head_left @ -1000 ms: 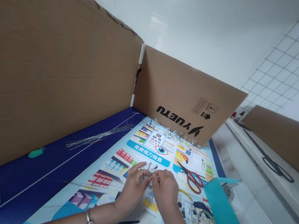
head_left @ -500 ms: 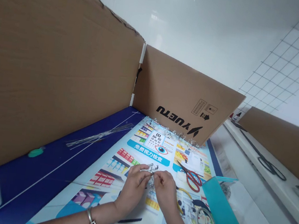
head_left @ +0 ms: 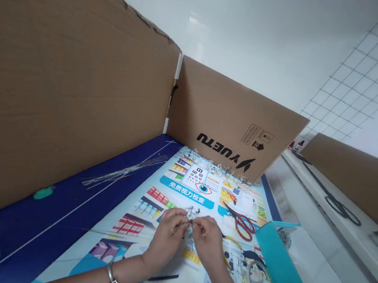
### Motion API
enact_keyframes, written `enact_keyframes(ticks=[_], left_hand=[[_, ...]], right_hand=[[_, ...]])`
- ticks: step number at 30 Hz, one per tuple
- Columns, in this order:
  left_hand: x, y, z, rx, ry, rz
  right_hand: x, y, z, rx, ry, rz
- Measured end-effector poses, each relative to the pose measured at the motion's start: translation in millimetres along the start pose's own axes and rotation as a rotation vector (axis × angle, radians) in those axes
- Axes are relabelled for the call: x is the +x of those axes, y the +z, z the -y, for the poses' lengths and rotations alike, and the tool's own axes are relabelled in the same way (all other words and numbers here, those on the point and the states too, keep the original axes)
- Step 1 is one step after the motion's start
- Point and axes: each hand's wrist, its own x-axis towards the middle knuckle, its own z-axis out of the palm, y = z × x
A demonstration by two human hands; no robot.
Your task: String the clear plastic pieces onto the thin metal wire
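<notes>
Far left on the tabletop [head_left: 61, 198], a bundle of wires [head_left: 124, 171] is lying by the cardboard wall [head_left: 59, 86]. Left hand [head_left: 167, 234], bracelet [head_left: 113, 281] on the wrist, is pinching a tiny shiny piece [head_left: 191, 218] over the poster [head_left: 182, 192]; right hand [head_left: 209, 240] is meeting it there, fingers pinched on the same piece. Red scissors [head_left: 242, 224] are lying just right, then a teal folder [head_left: 284, 267].
</notes>
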Motion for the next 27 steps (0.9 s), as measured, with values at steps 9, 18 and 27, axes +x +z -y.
enact_keyframes(ticks=[9, 18, 27], left_hand=[[2, 1, 7, 0.022, 0.025, -0.004], [8, -7, 4, 0.074, 0.058, 0.072], [9, -9, 4, 0.100, 0.079, 0.088]], right_hand=[[-1, 6, -7, 0.003, 0.009, -0.011], [-4, -7, -3, 0.002, 0.007, 0.036], [-46, -10, 12, -0.394, -0.162, 0.224]])
